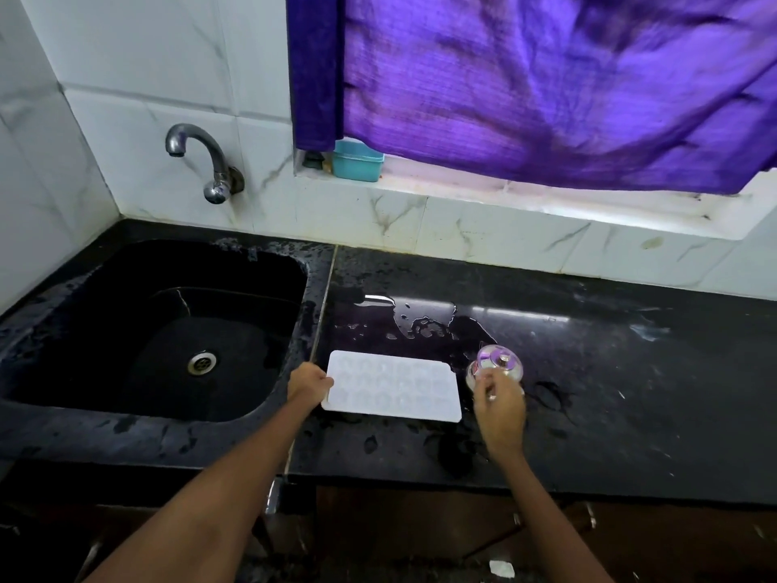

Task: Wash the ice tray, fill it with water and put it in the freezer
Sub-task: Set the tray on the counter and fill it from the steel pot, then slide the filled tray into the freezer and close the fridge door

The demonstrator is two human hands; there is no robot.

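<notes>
The fingers of the left hand (310,387) are curled round the left edge of the ice tray (393,385), which is laid flat on the wet black counter (609,393), just right of the sink (159,330). The tray is seen as a white, rounded rectangle with rows of small cells faintly visible. A clear glass (496,366), tipped on its side beside the tray, is gripped by the right hand (500,410).
</notes>
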